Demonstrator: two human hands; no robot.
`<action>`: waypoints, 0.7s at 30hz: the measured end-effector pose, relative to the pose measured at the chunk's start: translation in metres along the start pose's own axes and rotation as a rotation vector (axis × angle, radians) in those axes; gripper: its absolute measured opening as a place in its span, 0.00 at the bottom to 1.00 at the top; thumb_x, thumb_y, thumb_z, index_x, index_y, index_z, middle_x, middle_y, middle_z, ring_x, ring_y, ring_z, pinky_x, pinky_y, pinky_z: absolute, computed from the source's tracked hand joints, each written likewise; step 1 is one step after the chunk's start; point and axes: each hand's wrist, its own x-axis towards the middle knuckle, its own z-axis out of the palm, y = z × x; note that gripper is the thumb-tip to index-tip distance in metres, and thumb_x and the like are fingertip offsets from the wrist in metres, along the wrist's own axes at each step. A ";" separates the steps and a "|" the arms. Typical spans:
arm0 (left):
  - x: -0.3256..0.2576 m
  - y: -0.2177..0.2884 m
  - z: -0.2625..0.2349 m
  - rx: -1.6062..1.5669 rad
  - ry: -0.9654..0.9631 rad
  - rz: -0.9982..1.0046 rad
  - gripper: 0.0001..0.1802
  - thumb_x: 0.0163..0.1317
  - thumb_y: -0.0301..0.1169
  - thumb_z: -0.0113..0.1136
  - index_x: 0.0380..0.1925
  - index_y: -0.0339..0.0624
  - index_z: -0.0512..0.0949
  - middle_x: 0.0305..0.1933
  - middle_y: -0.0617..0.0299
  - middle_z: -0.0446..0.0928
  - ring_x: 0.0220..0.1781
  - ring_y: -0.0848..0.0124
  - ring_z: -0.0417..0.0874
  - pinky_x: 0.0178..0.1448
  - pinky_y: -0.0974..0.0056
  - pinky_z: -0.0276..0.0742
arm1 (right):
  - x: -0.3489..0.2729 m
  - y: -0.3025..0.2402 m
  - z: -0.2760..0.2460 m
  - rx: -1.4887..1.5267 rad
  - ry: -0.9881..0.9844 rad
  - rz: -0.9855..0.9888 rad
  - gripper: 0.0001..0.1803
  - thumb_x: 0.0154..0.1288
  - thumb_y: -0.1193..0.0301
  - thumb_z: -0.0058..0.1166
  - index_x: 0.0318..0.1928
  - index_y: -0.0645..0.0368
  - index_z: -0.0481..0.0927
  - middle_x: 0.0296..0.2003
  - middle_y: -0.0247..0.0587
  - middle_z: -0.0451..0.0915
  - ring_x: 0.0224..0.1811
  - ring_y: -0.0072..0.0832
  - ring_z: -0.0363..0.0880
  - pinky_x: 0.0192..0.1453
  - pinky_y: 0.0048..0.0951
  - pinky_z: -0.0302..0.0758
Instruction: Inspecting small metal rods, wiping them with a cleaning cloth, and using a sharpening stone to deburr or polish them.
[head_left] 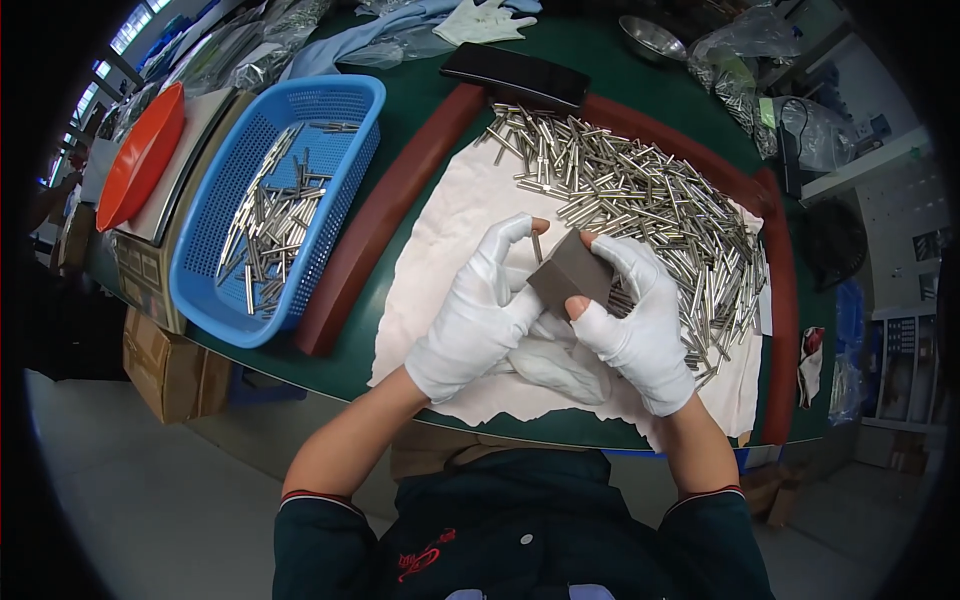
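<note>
Both hands wear white gloves with cut-off fingertips and work just above the white cloth [440,250] spread on the green table [590,60]. The right hand [640,320] pinches a grey abrasive block [572,270] between thumb below and forefinger above; the remaining fingers are curled behind it. The left hand [480,310] holds one thin metal pin [537,247] against the block's upper left edge, thumb and forefinger pressed together on it; only the pin's top end shows. For a clean result, judged from this grip: keep the block steady, roll the pin evenly along the abrasive face, and apply light pressure so the pin does not bend or slip. Beyond the hands lies the heap of metal pins [640,200], bounded by a reddish-brown raised rim [380,210]. To the left, well apart, a blue perforated basket [280,200] holds more pins. A black rectangular case [515,75] lies at the far edge.
</note>
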 end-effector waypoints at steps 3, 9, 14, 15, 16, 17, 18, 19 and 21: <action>-0.001 0.002 0.002 -0.048 -0.014 -0.016 0.30 0.61 0.16 0.51 0.63 0.39 0.57 0.32 0.57 0.79 0.33 0.76 0.81 0.39 0.72 0.77 | 0.004 0.004 -0.002 -0.022 0.016 0.116 0.33 0.41 0.62 0.66 0.49 0.69 0.78 0.41 0.47 0.77 0.46 0.36 0.75 0.53 0.33 0.72; 0.000 -0.004 0.001 0.080 -0.013 0.097 0.30 0.61 0.16 0.50 0.63 0.39 0.57 0.56 0.53 0.70 0.34 0.73 0.83 0.37 0.69 0.80 | 0.005 0.004 -0.006 0.017 -0.002 0.119 0.33 0.41 0.62 0.66 0.49 0.70 0.78 0.42 0.48 0.77 0.46 0.36 0.75 0.53 0.33 0.72; 0.001 -0.009 0.005 0.072 0.002 0.210 0.30 0.61 0.16 0.51 0.63 0.38 0.56 0.57 0.55 0.67 0.37 0.72 0.83 0.40 0.69 0.81 | 0.001 -0.001 -0.004 0.059 -0.012 -0.003 0.33 0.41 0.61 0.66 0.47 0.70 0.78 0.41 0.49 0.77 0.46 0.37 0.75 0.53 0.33 0.72; 0.000 -0.006 0.004 0.073 -0.005 0.208 0.30 0.61 0.16 0.51 0.63 0.38 0.56 0.57 0.55 0.67 0.37 0.72 0.83 0.40 0.69 0.81 | 0.002 -0.001 -0.005 0.031 -0.026 0.037 0.33 0.41 0.61 0.66 0.47 0.70 0.78 0.41 0.48 0.77 0.46 0.36 0.75 0.53 0.34 0.72; -0.001 -0.002 0.002 0.005 -0.019 0.109 0.30 0.61 0.15 0.51 0.63 0.38 0.57 0.56 0.55 0.68 0.36 0.72 0.83 0.40 0.69 0.80 | 0.004 0.004 -0.007 -0.003 0.021 0.102 0.33 0.41 0.61 0.66 0.47 0.70 0.79 0.41 0.47 0.78 0.46 0.36 0.75 0.53 0.33 0.71; -0.001 0.000 0.001 -0.062 -0.033 0.010 0.30 0.60 0.15 0.51 0.63 0.38 0.57 0.55 0.55 0.69 0.35 0.72 0.83 0.40 0.69 0.80 | 0.003 0.005 -0.006 -0.003 0.027 0.105 0.33 0.41 0.61 0.66 0.47 0.70 0.79 0.41 0.47 0.78 0.46 0.36 0.75 0.53 0.33 0.71; 0.000 0.000 0.001 -0.064 -0.033 0.012 0.30 0.60 0.15 0.51 0.63 0.38 0.57 0.55 0.55 0.69 0.35 0.72 0.83 0.40 0.69 0.80 | 0.003 0.005 -0.006 0.046 0.046 0.107 0.33 0.40 0.61 0.66 0.47 0.70 0.79 0.41 0.47 0.78 0.46 0.36 0.75 0.53 0.33 0.71; 0.001 -0.002 0.000 -0.067 -0.032 0.025 0.29 0.61 0.15 0.51 0.62 0.38 0.58 0.54 0.54 0.69 0.35 0.72 0.83 0.39 0.69 0.80 | 0.002 0.005 -0.007 0.095 0.063 0.110 0.33 0.40 0.61 0.66 0.47 0.70 0.79 0.41 0.47 0.78 0.46 0.36 0.75 0.53 0.33 0.71; 0.001 0.000 0.001 -0.068 -0.032 0.036 0.29 0.61 0.15 0.51 0.62 0.38 0.58 0.54 0.53 0.70 0.36 0.73 0.83 0.39 0.70 0.80 | 0.000 -0.002 -0.006 0.064 0.011 0.026 0.33 0.41 0.61 0.66 0.47 0.70 0.79 0.39 0.48 0.78 0.44 0.37 0.76 0.51 0.34 0.73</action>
